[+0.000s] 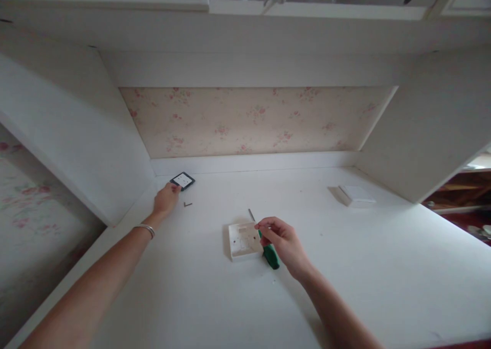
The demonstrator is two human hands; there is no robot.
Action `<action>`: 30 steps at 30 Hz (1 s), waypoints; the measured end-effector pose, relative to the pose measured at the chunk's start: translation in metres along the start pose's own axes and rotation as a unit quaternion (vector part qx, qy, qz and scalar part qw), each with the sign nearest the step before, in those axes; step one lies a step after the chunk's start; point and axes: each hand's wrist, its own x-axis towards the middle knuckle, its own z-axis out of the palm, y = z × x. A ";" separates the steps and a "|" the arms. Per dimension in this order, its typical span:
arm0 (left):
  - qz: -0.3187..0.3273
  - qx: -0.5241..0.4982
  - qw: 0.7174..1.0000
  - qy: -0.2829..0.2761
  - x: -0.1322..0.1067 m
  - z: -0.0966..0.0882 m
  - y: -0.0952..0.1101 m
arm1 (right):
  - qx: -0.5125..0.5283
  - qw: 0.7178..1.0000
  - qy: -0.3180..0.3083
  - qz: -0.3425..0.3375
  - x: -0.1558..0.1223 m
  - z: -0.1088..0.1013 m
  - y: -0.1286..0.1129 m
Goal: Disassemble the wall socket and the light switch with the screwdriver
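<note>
My left hand [167, 198] is stretched out to the far left, its closed fingertips at the near edge of a dark-framed socket plate [183, 180] with a white face. Two small screws [187, 204] lie just to the right of that hand. Over the right rim of an open white socket box [241, 241], my right hand [279, 239] is pinched; whatever is between the fingertips is too small to make out. A screwdriver with a green handle [271, 257] lies slanted beside the box, partly hidden behind the right fingers.
A small white box-shaped piece [356, 195] sits at the right on the white worktop [184, 293]. Side panels [425, 119] and a backboard [253, 162] enclose the surface. An overhead cabinet [245, 32] hangs above, with a cable drooping from its open shelf.
</note>
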 end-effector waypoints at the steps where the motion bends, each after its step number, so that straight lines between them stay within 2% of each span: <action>1: 0.037 0.018 0.999 -0.008 -0.008 0.000 0.001 | -0.004 1.000 -0.002 -0.001 0.000 0.000 0.000; 5: 0.182 0.061 0.977 -0.088 -0.035 0.007 0.002 | -0.024 0.999 -0.016 -0.013 -0.002 0.002 0.001; 7: 0.228 0.078 0.964 -0.116 -0.042 0.010 0.002 | -0.034 0.999 -0.021 -0.012 -0.002 0.002 0.002; 9: 0.248 0.096 0.956 -0.120 -0.045 0.012 0.000 | -0.041 0.999 -0.025 -0.008 -0.002 0.002 0.002; 14: 0.250 0.138 0.954 -0.091 -0.035 0.008 -0.014 | -0.049 0.998 -0.040 -0.013 -0.002 0.002 0.005; 20: 0.206 0.189 0.960 -0.037 -0.004 -0.002 -0.031 | -0.058 0.997 -0.051 -0.019 -0.002 0.004 0.006; 24: 0.185 0.207 0.960 -0.029 0.012 -0.008 -0.034 | -0.064 0.997 -0.047 -0.013 -0.001 0.003 0.005; 30: 0.165 0.209 0.964 -0.018 0.017 -0.010 -0.044 | -0.056 0.997 -0.047 -0.006 -0.001 0.004 0.005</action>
